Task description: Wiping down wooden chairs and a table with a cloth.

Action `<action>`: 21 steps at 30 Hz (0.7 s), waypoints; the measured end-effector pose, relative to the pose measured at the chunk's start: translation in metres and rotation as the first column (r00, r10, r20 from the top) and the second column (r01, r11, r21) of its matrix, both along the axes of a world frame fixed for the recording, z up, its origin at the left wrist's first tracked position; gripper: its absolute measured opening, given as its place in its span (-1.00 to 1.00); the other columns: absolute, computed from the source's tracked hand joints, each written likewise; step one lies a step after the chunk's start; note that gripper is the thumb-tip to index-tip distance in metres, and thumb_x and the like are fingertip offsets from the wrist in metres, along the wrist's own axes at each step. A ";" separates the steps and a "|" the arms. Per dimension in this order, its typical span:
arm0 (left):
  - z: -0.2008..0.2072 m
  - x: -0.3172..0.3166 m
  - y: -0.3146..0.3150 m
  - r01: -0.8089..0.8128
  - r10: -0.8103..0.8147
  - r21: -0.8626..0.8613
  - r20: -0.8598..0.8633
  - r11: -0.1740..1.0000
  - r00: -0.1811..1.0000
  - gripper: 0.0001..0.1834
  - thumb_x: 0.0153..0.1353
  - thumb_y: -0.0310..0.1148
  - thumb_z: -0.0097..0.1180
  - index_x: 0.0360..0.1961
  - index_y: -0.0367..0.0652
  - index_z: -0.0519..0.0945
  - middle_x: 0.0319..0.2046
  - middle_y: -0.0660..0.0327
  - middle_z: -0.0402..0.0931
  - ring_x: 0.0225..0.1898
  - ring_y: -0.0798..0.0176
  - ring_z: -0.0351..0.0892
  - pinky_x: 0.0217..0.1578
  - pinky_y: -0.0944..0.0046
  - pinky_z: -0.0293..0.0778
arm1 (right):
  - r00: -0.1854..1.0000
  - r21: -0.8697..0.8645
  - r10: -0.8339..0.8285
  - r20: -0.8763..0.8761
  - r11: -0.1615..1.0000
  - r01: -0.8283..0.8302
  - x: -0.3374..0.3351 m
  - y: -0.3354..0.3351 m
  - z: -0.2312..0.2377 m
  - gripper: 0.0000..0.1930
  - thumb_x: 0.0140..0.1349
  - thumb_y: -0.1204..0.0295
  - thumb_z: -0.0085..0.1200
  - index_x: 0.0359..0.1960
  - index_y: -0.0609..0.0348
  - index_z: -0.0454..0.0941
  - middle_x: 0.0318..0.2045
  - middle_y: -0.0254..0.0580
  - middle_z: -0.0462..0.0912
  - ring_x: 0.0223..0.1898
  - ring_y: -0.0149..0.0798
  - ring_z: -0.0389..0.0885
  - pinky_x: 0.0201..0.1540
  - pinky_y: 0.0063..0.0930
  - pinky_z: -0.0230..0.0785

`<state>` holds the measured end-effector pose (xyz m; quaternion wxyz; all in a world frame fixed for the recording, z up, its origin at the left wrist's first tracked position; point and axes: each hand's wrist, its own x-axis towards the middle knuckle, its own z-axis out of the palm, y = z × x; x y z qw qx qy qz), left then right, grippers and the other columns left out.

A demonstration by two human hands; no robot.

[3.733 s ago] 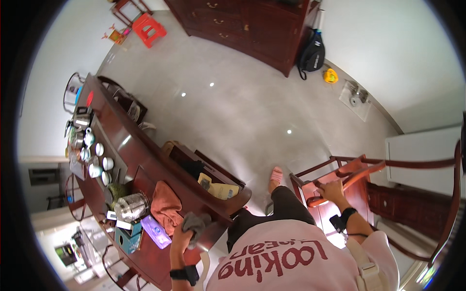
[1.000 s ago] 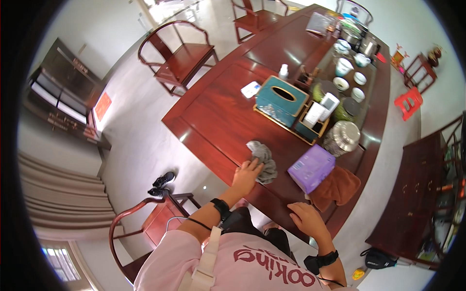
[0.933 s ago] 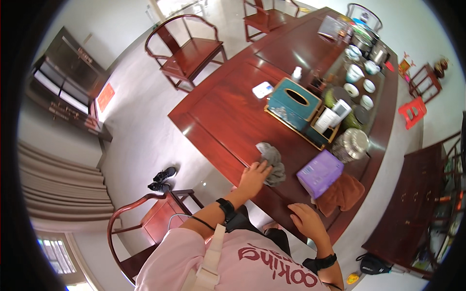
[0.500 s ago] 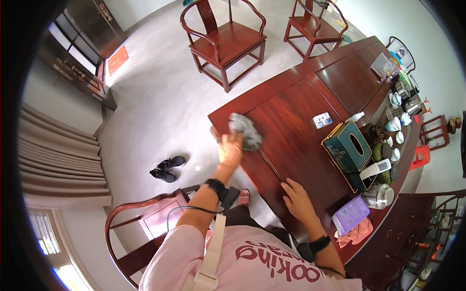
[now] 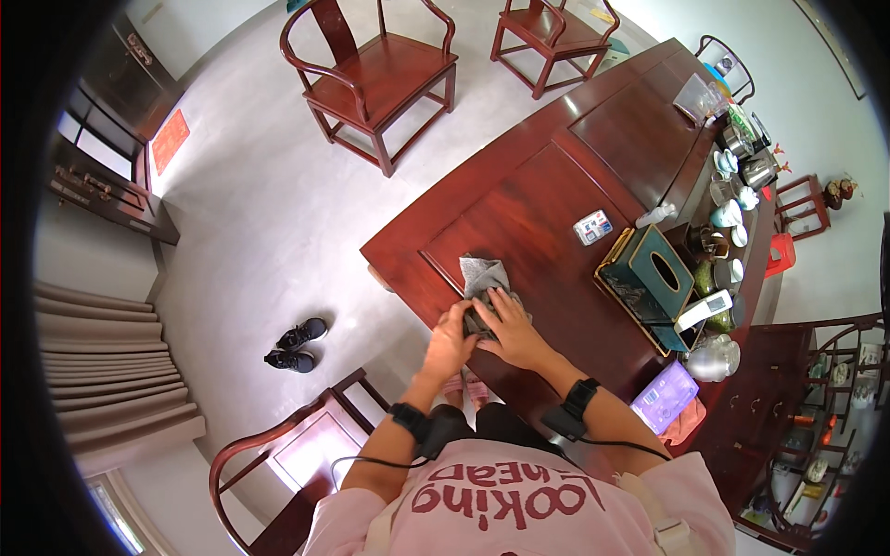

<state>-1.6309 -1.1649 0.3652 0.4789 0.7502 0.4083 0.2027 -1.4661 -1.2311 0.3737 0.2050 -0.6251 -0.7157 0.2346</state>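
Observation:
A crumpled grey cloth [image 5: 486, 274] lies on the dark red wooden table [image 5: 417, 232], close to its near edge. My left hand [image 5: 451, 341] is closed on the near left part of this cloth, its fingertips partly hidden. Beside it, my right hand [image 5: 513, 335] rests on the cloth with fingers stretched out and spread. The hands are almost touching, and they cover the cloth's near portion. Each wrist wears a black band with a cable.
A green tissue box [image 5: 656, 278] in a tray, a white remote [image 5: 704, 310], a purple packet [image 5: 664, 398] and a small white box [image 5: 592, 227] stand to the right. Teaware lines the far right side. Wooden chairs [image 5: 380, 83] stand around; black shoes [image 5: 297, 345] lie on the floor.
My left hand and the cloth have come nearer, away from the table's left corner. My right hand has left the bare tabletop and moved left onto the cloth. The view has shifted right.

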 end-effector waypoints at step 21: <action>0.002 -0.158 -0.117 -0.239 0.215 -0.050 -0.293 0.970 0.932 -0.77 0.11 -0.55 0.06 -0.18 -0.33 0.55 -0.32 0.00 0.61 -0.32 0.11 0.65 -0.29 0.25 0.56 | 0.870 0.158 0.308 -0.386 0.951 -0.267 -0.070 0.111 -0.025 -0.67 -0.20 0.62 0.10 -0.30 0.04 0.52 -0.27 -0.27 0.51 -0.11 -0.12 0.45 -0.04 -0.20 0.28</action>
